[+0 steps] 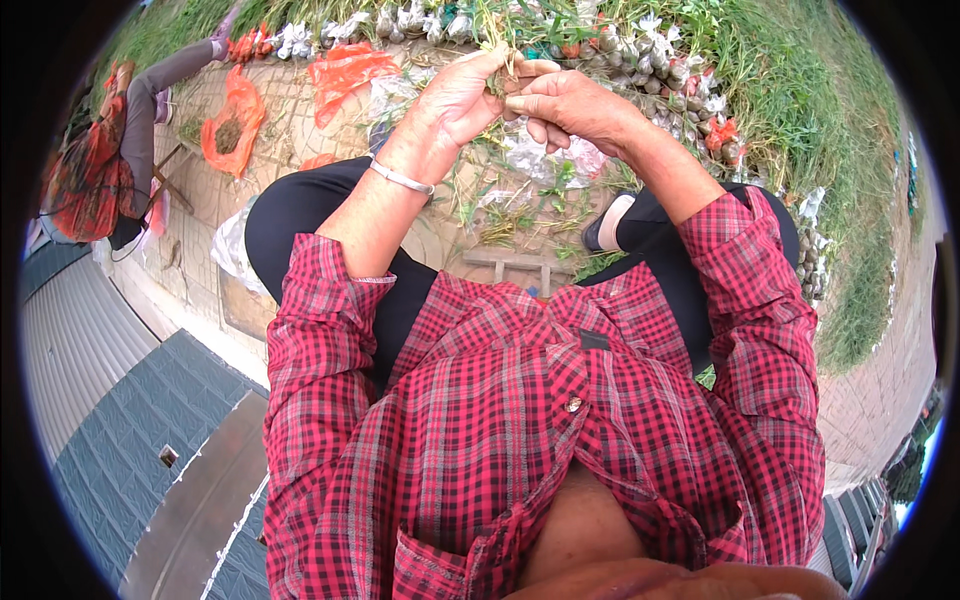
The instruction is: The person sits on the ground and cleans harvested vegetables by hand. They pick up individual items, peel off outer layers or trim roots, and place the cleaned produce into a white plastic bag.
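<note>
My left hand (463, 97), with a pale bangle (401, 178) on its wrist, grips a slender green plant (495, 34) near its lower end. The stems rise past my fingertips toward the heap of greenery behind. From the other side my right hand (574, 109) meets it, thumb and forefinger pinched on the plant's brownish lower end; the rest of its fingers are curled. What exactly lies between the fingertips is partly hidden. Below my hands, clear plastic bags (559, 159) and loose plant stems (506, 225) lie on the paving between my knees.
Bagged plants (645, 71) with white and red wraps line the far side, before long grass (814, 112). An orange plastic bag (349, 79) and another orange bag (251, 97) holding soil-like matter lie left. Another person (146, 94) sits far left. A wooden frame (517, 261) stands near my lap.
</note>
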`<action>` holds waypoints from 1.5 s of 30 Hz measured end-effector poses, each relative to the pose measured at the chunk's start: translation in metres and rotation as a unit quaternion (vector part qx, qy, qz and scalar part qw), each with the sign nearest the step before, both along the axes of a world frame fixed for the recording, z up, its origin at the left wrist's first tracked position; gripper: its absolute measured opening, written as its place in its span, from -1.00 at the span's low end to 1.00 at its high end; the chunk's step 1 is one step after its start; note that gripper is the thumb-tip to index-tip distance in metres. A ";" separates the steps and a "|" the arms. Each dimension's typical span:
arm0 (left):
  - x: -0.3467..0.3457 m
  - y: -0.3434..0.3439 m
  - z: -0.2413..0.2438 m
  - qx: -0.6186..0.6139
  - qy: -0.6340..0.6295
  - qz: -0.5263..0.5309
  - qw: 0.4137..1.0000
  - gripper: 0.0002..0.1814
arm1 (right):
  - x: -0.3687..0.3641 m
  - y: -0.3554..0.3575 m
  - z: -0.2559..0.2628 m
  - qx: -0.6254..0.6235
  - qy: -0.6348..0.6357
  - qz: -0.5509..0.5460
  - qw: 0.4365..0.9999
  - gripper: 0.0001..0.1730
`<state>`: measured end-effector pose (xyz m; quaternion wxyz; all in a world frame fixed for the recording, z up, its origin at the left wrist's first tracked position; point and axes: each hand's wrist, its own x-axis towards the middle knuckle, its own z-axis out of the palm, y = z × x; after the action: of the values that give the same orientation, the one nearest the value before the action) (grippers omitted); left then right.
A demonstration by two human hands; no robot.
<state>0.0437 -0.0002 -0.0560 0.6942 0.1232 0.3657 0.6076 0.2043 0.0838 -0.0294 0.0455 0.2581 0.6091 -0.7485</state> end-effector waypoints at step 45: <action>-0.017 -0.004 0.003 0.017 0.002 0.159 0.987 -0.81 | 0.006 0.015 0.003 -0.203 0.114 0.065 0.970 -0.67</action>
<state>0.0265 -0.0039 -0.0527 0.5857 0.0760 0.3714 0.7163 0.2099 0.0984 -0.0269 0.0753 0.1164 0.4610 -0.8765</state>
